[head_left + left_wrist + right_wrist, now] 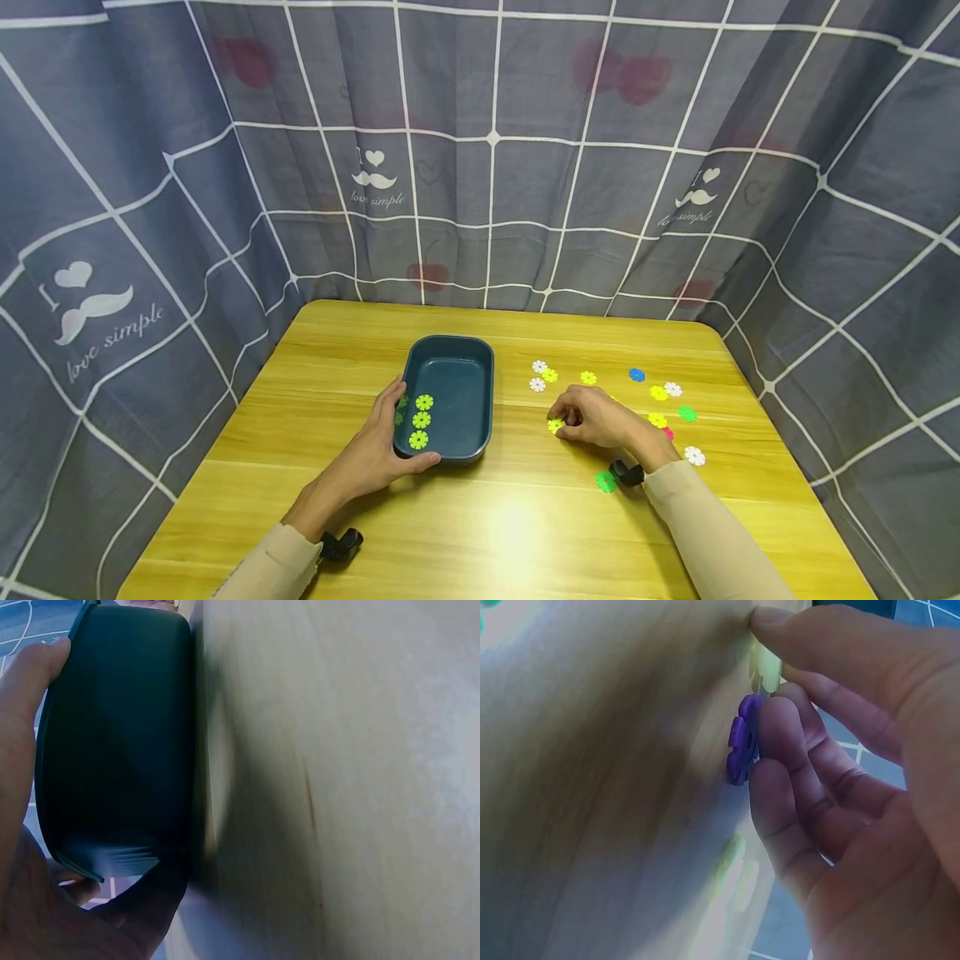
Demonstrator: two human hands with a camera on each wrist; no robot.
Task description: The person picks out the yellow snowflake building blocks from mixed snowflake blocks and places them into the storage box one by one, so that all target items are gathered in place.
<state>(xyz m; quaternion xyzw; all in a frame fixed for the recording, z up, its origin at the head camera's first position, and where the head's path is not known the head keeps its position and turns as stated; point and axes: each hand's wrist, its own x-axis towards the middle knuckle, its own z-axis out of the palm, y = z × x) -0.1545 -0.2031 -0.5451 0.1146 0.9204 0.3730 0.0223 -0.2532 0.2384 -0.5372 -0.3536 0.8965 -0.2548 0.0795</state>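
A dark teal rectangular tray (459, 408) stands on the table, with several yellow snowflake discs (421, 420) lined up along its left side. My left hand (375, 454) grips the tray's near left corner, thumb at the near rim and fingers along the left wall. In the left wrist view the tray's outer wall (120, 735) fills the space beside the thumb. To the right of the tray, my right hand (600, 415) pinches a yellow snowflake disc (555, 426) low over the tabletop. A purple snowflake disc (742, 742) lies against its other fingertips in the right wrist view.
Loose snowflake discs lie around the right hand: white (537, 384), yellow (588, 377), blue (637, 375), pink (668, 433) and green (687, 413). Another green disc (605, 482) is near the right wrist. A grey checked curtain (450, 183) surrounds the wooden table (337, 350).
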